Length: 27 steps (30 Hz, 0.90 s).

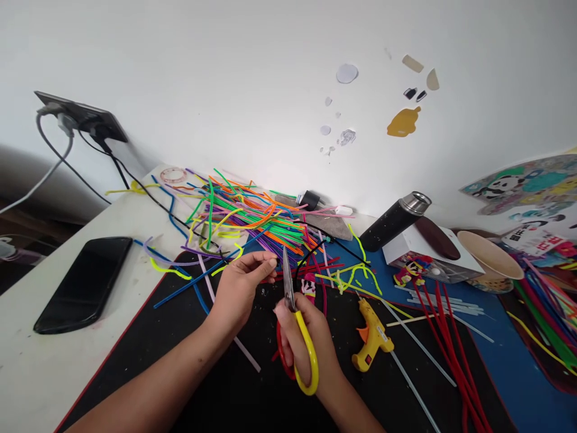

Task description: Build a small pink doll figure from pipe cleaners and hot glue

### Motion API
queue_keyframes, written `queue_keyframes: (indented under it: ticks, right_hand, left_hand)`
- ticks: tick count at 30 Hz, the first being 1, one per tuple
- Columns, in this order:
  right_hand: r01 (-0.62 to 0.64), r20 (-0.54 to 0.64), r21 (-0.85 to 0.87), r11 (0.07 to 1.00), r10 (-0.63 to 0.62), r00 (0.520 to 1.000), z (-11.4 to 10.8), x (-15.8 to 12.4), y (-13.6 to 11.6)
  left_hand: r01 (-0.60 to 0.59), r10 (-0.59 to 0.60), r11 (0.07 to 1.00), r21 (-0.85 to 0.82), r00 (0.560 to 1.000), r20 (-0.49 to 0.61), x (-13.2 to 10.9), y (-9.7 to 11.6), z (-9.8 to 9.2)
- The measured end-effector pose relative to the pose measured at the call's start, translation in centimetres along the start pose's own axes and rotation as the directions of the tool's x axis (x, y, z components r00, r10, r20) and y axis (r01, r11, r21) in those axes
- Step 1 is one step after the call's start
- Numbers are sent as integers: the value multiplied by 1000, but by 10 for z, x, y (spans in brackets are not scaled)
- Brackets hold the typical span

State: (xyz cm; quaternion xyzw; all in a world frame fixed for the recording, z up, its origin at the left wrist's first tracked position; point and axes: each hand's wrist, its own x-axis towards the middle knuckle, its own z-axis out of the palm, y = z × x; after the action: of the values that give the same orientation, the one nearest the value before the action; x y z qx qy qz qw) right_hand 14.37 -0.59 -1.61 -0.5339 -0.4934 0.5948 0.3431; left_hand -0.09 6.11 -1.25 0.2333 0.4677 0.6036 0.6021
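The person's right hand (313, 331) grasped a pair of metal scissors with one yellow and one red handle loop (287, 285), its fingers wrapped about the loops. The blades pointed up and away, just beside the fingertips of the left hand (238, 282). There the thumb and forefinger were pinched together; whether a small piece sat between them could not be told. Both hands were above a black desk mat with a red edge (243, 391).

Beyond them, a tangled heap of fuzzy, many-coloured pipe cleaners (243, 213) spread toward the wall, with orange, green, purple and blue stems crossing one another. A small pink-and-white figure with black markings (309, 284) lay close to the scissors, partly behind the right hand.

To the right of that hand, a yellow hot-glue gun (373, 337) lay on the mat, and farther right came a loose bundle of red fuzzy stems (462, 367). Behind these, a black cylindrical bottle with a silver cap (390, 228) stood next to a white box (408, 243).

On the left, a black smartphone (83, 285) lay flat on the white surface (27, 337), well apart from the hands.
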Motion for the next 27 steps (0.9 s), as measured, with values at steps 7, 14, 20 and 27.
queue_keyframes:
  ticks: [7, 14, 20, 27]
  right_hand:
    - [156, 258, -454, 877, -38, 965, -32, -30, -15]
    - [396, 522, -812, 428, 231, 821, -29, -39, -19]
    - [570, 633, -771, 283, 240, 736, -16, -37, -33]
    - [403, 451, -764, 504, -30, 892, -51, -7, -64]
  left_hand:
    - [-4, 1, 995, -103, 1000, -28, 12, 10, -7]
    - [75, -71, 995, -68, 996, 63, 19, 14, -9]
    - [98, -95, 995, -25, 990, 102, 18, 11, -11]
    - [114, -113, 994, -1, 987, 117, 17, 10, -12]
